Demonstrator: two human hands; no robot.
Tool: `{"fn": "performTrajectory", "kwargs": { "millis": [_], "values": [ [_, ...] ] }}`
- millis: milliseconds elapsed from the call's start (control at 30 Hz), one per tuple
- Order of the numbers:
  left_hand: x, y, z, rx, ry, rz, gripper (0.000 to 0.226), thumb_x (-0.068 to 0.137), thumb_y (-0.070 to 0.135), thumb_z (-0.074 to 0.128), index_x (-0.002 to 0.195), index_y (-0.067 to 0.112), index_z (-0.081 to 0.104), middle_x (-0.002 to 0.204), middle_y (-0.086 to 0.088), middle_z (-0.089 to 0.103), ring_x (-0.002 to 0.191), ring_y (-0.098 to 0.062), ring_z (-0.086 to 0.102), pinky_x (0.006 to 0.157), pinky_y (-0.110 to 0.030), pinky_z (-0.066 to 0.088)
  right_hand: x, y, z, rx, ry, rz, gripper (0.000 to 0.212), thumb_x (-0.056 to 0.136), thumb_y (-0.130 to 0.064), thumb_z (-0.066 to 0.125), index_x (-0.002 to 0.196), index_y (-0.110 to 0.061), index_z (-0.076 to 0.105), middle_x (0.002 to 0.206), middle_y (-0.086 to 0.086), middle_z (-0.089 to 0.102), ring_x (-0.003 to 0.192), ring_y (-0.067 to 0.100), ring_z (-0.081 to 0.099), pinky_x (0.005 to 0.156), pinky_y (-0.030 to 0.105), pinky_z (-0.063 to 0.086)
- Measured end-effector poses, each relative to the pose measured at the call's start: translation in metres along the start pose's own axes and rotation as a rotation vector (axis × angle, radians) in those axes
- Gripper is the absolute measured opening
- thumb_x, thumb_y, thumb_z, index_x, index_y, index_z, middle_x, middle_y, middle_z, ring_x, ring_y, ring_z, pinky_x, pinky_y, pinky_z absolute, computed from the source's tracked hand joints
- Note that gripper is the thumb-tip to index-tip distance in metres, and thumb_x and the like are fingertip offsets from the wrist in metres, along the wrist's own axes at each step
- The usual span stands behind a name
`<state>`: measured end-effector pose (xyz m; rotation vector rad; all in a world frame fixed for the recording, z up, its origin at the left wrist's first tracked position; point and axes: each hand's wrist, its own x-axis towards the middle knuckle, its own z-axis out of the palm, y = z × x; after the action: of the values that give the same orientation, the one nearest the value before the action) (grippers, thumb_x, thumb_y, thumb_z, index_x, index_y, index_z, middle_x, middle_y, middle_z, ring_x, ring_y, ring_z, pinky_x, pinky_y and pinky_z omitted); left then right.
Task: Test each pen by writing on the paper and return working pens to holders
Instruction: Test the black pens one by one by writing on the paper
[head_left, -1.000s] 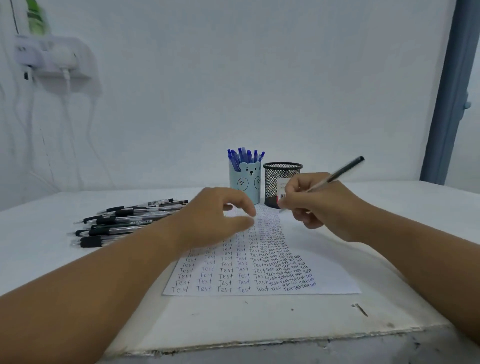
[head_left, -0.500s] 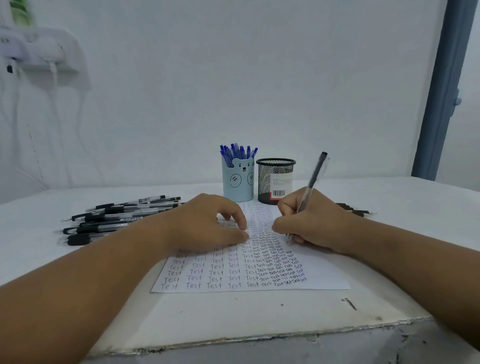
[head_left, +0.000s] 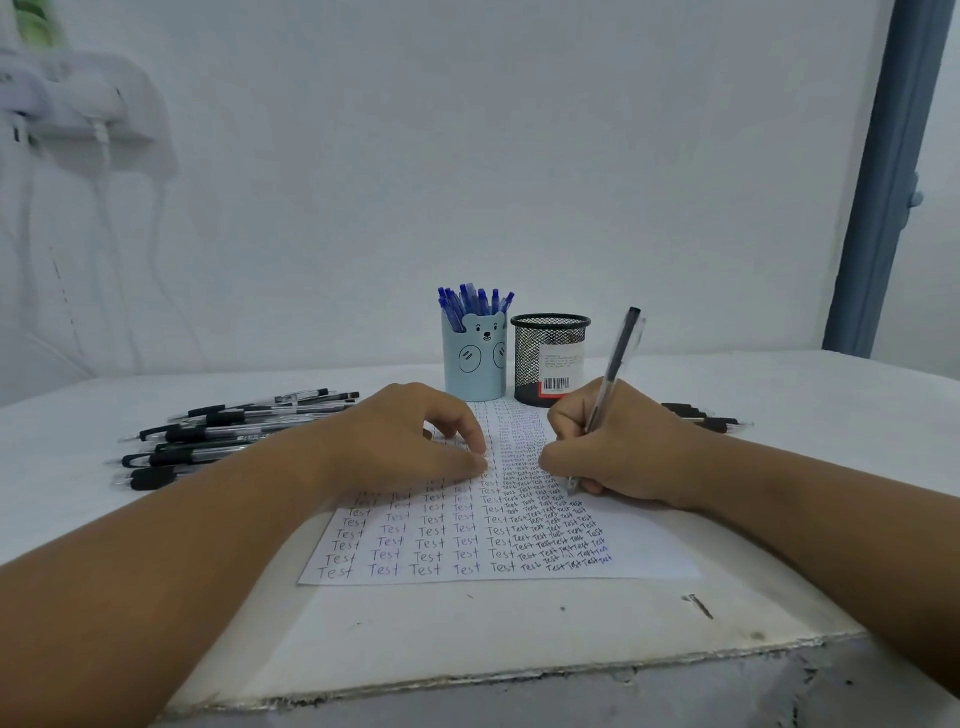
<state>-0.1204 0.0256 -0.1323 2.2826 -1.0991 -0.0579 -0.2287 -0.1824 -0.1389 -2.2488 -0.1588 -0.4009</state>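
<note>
On the white surface (head_left: 779, 395) by a pale wall (head_left: 467, 156), the right hand (head_left: 623, 447) pinches a clear black-capped pen (head_left: 615, 364) over the written white paper sheet (head_left: 649, 551); the left hand (head_left: 410, 436) presses it, fingers loosely curled.

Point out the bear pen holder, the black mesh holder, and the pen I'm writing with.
bear pen holder (head_left: 475, 369): head view, on its front wall, below the bear face.
black mesh holder (head_left: 527, 358): head view, on the mesh wall left of the label.
pen (head_left: 618, 358): head view, on the barrel above the right hand (head_left: 623, 457).

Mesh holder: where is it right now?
Head view: the mesh holder stands upright at the table's far middle, just right of the bear holder, behind the paper and the right hand.
</note>
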Motion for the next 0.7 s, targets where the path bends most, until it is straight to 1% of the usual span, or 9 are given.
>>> {"fn": "performTrajectory", "kwargs": {
  "millis": [67, 200, 300, 367, 467, 567, 633, 700],
  "values": [
    [0.0000, 0.0004, -0.0001, 0.001, -0.002, -0.002, 0.009, 0.081, 0.045, 0.080, 0.089, 0.043, 0.075, 0.110, 0.018, 0.068, 0.108, 0.002, 0.059, 0.105, -0.036, 0.049, 0.0000, -0.0003, 0.0002, -0.009, 0.004, -0.007, 0.045, 0.079, 0.004, 0.066, 0.048, -0.015, 0.039, 0.045, 0.003, 0.041, 0.042, 0.010, 0.051, 0.050, 0.021, 0.044],
    [0.0003, 0.0010, -0.0001, 0.007, -0.002, -0.007, 0.009, 0.080, 0.045, 0.080, 0.088, 0.043, 0.075, 0.110, 0.018, 0.068, 0.108, 0.003, 0.059, 0.105, -0.035, 0.048, 0.0005, -0.0011, 0.0002, -0.035, -0.003, -0.012, 0.044, 0.079, 0.003, 0.066, 0.049, -0.015, 0.039, 0.047, 0.006, 0.039, 0.042, 0.011, 0.050, 0.053, 0.024, 0.043],
    [0.0008, 0.0004, -0.0001, 0.002, -0.004, -0.006, 0.009, 0.080, 0.044, 0.080, 0.088, 0.044, 0.075, 0.110, 0.018, 0.068, 0.108, 0.002, 0.059, 0.106, -0.036, 0.048, 0.0002, -0.0009, 0.0004, -0.025, -0.020, -0.004, 0.045, 0.078, 0.004, 0.065, 0.047, -0.016, 0.038, 0.049, 0.010, 0.044, 0.043, 0.013, 0.052, 0.047, 0.019, 0.038],
    [0.0007, -0.0001, -0.0003, -0.003, -0.007, -0.010, 0.010, 0.080, 0.045, 0.080, 0.089, 0.044, 0.075, 0.112, 0.018, 0.068, 0.110, 0.001, 0.059, 0.106, -0.037, 0.048, 0.0005, 0.0004, 0.0007, 0.000, -0.020, 0.004, 0.048, 0.079, 0.005, 0.065, 0.046, -0.018, 0.038, 0.050, 0.012, 0.048, 0.046, 0.015, 0.054, 0.046, 0.020, 0.039],
    [0.0006, -0.0003, -0.0004, 0.001, -0.015, -0.012, 0.010, 0.081, 0.046, 0.080, 0.089, 0.045, 0.075, 0.112, 0.018, 0.067, 0.111, -0.001, 0.059, 0.106, -0.038, 0.048, 0.0014, 0.0011, 0.0003, 0.023, -0.011, 0.013, 0.050, 0.082, 0.005, 0.065, 0.047, -0.017, 0.038, 0.045, 0.004, 0.045, 0.041, 0.009, 0.053, 0.047, 0.020, 0.041],
    [0.0001, 0.0003, -0.0007, -0.001, -0.017, -0.016, 0.010, 0.081, 0.046, 0.080, 0.089, 0.045, 0.075, 0.112, 0.018, 0.067, 0.110, -0.002, 0.060, 0.106, -0.039, 0.048, 0.0012, 0.0005, -0.0002, 0.005, -0.019, 0.009, 0.047, 0.082, 0.005, 0.065, 0.050, -0.014, 0.038, 0.042, 0.000, 0.043, 0.040, 0.007, 0.052, 0.046, 0.017, 0.040],
    [-0.0004, 0.0010, -0.0009, -0.005, -0.017, -0.019, 0.010, 0.081, 0.045, 0.080, 0.089, 0.045, 0.075, 0.112, 0.018, 0.067, 0.110, -0.003, 0.060, 0.106, -0.039, 0.048, 0.0013, 0.0004, 0.0003, -0.021, -0.007, -0.004, 0.044, 0.080, 0.003, 0.066, 0.051, -0.013, 0.038, 0.044, 0.000, 0.039, 0.041, 0.007, 0.049, 0.049, 0.021, 0.039],
    [-0.0008, 0.0022, -0.0008, -0.007, -0.014, -0.022, 0.009, 0.081, 0.045, 0.080, 0.088, 0.044, 0.075, 0.111, 0.019, 0.067, 0.108, -0.002, 0.061, 0.106, -0.038, 0.048, 0.0016, 0.0011, 0.0004, -0.048, 0.014, -0.020, 0.043, 0.078, 0.002, 0.066, 0.050, -0.014, 0.037, 0.045, 0.000, 0.036, 0.043, 0.010, 0.043, 0.053, 0.025, 0.037]
  ]
}}
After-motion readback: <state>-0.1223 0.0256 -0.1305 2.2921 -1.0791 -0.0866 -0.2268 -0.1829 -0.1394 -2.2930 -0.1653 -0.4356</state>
